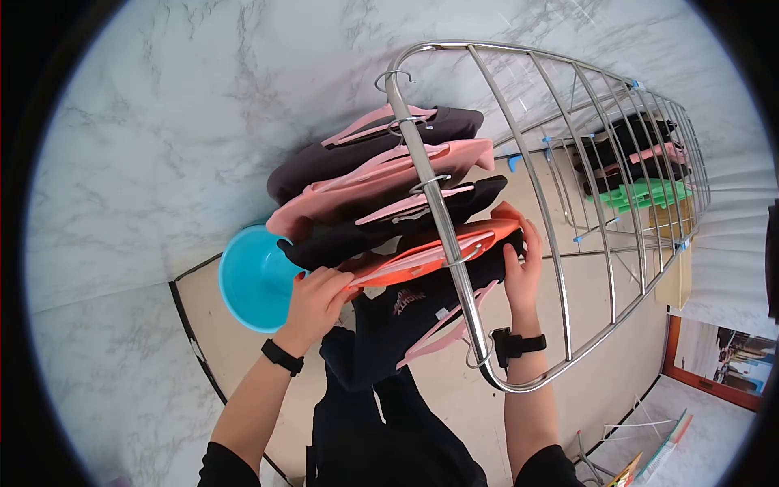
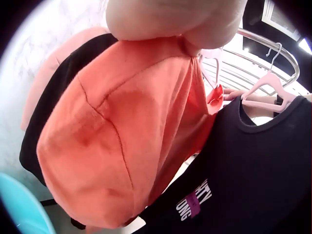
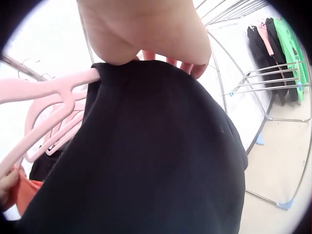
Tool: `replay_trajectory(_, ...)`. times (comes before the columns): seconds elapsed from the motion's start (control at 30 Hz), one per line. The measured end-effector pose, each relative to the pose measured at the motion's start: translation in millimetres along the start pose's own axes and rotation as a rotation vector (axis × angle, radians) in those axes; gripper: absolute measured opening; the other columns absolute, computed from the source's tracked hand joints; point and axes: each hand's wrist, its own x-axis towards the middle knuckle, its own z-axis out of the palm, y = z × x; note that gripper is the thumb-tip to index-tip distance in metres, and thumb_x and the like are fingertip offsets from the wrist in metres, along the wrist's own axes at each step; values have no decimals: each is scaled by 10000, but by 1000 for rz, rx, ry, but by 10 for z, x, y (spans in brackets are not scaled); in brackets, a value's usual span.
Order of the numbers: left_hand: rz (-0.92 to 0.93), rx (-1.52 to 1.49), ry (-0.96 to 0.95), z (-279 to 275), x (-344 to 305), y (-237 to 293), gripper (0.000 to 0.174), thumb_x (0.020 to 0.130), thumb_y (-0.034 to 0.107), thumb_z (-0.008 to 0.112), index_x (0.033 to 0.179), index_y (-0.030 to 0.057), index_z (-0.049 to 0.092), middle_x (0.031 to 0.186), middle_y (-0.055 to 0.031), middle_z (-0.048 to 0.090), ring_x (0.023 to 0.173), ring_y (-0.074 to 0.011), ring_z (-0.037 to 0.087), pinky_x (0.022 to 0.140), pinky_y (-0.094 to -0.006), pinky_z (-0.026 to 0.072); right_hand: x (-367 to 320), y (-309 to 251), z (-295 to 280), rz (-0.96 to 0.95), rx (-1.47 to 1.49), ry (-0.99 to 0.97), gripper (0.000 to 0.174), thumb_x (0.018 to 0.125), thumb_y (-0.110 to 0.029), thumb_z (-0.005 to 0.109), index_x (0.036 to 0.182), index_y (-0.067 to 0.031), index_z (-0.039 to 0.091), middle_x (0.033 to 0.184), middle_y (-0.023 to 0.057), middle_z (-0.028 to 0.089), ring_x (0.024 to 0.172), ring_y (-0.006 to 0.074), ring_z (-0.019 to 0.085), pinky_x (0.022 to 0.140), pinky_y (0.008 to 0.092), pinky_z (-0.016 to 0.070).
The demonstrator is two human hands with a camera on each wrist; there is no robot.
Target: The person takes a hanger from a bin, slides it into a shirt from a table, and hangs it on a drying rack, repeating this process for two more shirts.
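Note:
My left hand [image 1: 315, 304] grips one shoulder of an orange shirt [image 2: 117, 131], which hangs on a pink hanger [image 1: 438, 255]. At the other end of that hanger, my right hand [image 1: 523, 264] has its thumb and fingers around the shoulder of a black shirt [image 3: 161, 141], right beside the orange cloth. White lettering [image 2: 194, 200] with a purple patch shows on the black shirt's front. Its own pink hanger [image 2: 268, 92] hooks over the rail's near end. In the right wrist view, fingertips lie behind the top edge of the black cloth.
A metal drying rack [image 1: 450, 223] also carries black, pink [image 1: 381, 178] and dark grey-brown [image 1: 296, 166] garments. Below to the left stands a turquoise basin [image 1: 251, 280] by the marble-patterned wall. Another rack bears black, pink and green clothes [image 1: 645, 195] farther right.

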Motion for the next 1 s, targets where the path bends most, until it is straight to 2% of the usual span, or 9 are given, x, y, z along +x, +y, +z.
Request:
replay_trajectory(0.17,-13,-62,-46,-1,4,-72,138,821,90,670,942,31,644,802,-96,632,756,-277,597,652,-371,459,65,145,-65,-45,-138,-82,341,862,54,544,1189,-31,588,1223,130,600,1169,273,554,1000,334,414)
replay_trajectory(0.23,-24,-88,-36,-3,-17,-42,135,821,87,668,942,30,644,790,-101,627,748,-281,596,653,-370,462,66,249,-91,135,-84,-112,315,849,57,580,1140,-52,631,1244,125,569,1118,268,569,950,331,455)
replay_trajectory(0.27,-64,-82,-75,1,-33,-38,148,821,89,668,957,36,642,841,-100,628,787,-285,596,678,-376,463,62,304,-86,-12,-182,-45,255,858,57,597,1086,-43,647,1142,111,616,994,234,607,864,301,493)
replay_trajectory(0.33,-108,-75,-115,-11,-6,15,161,822,91,668,972,41,641,892,-100,630,826,-289,596,704,-381,464,62,194,-69,3,-144,-30,230,865,51,596,1072,-36,649,1125,116,621,997,232,604,867,304,491)
replay_trajectory(0.5,73,-44,293,0,-291,298,320,727,144,735,1025,89,632,1136,-75,580,1032,-291,553,858,-410,436,-135,44,6,224,4,246,162,896,37,567,1018,-11,662,1093,137,636,1030,244,600,903,326,477)
replay_trajectory(0.57,108,-149,-82,-57,-445,488,429,697,184,749,1093,96,609,1140,-77,572,1009,-283,564,852,-397,444,-341,257,-83,-126,-155,175,202,881,73,517,989,-1,672,1131,154,627,1043,266,604,928,342,466)
replay_trajectory(0.63,46,-192,-323,-59,-510,653,456,689,216,762,1101,94,609,1125,-85,578,1000,-279,572,843,-392,459,-528,320,-138,-151,-261,113,281,828,121,471,949,-22,680,1169,148,617,1082,285,588,937,351,460)
replay_trajectory(0.83,-140,-103,-446,-33,-798,501,397,725,83,692,1117,78,627,1110,-103,614,1002,-309,600,848,-405,512,-726,304,-273,-35,-383,32,316,723,153,499,883,-56,673,1200,123,597,1141,314,524,957,378,437)
replay_trajectory(1.0,-145,-143,-331,-69,-774,466,380,730,4,649,1104,74,633,1063,-97,641,969,-300,620,831,-381,522,-795,260,-377,-13,-371,88,283,710,150,523,861,-48,659,1138,121,615,1096,309,555,938,388,451)
